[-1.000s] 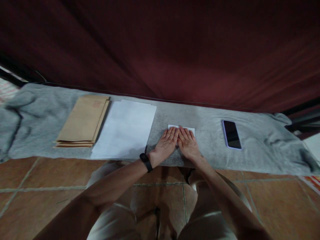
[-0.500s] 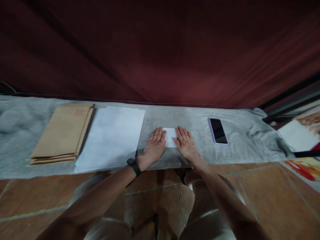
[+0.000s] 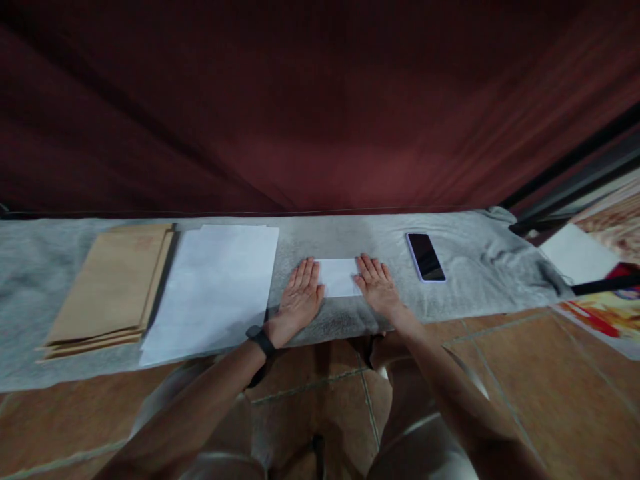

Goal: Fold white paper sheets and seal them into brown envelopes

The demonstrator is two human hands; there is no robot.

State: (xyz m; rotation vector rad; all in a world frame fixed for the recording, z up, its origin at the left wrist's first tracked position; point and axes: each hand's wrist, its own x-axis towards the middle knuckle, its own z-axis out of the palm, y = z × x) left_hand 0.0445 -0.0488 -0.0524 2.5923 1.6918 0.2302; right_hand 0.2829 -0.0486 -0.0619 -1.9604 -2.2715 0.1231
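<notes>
On fuzzy cloth (image 3: 345,233), white paper rectangle (image 3: 338,278), perhaps folded, fingers (image 3: 307,274) barely spread, flat across ends

Dim, uneven light, a faint glow low on the red curtain (image 3: 325,160), soft, stretched outer edges.

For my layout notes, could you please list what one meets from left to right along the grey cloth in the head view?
Brown paper stack, large white sheets, left hand, small white paper, right hand, phone.

White paper (image 3: 337,278), grey cloth (image 3: 345,237), maroon curtain (image 3: 320,133)
</notes>
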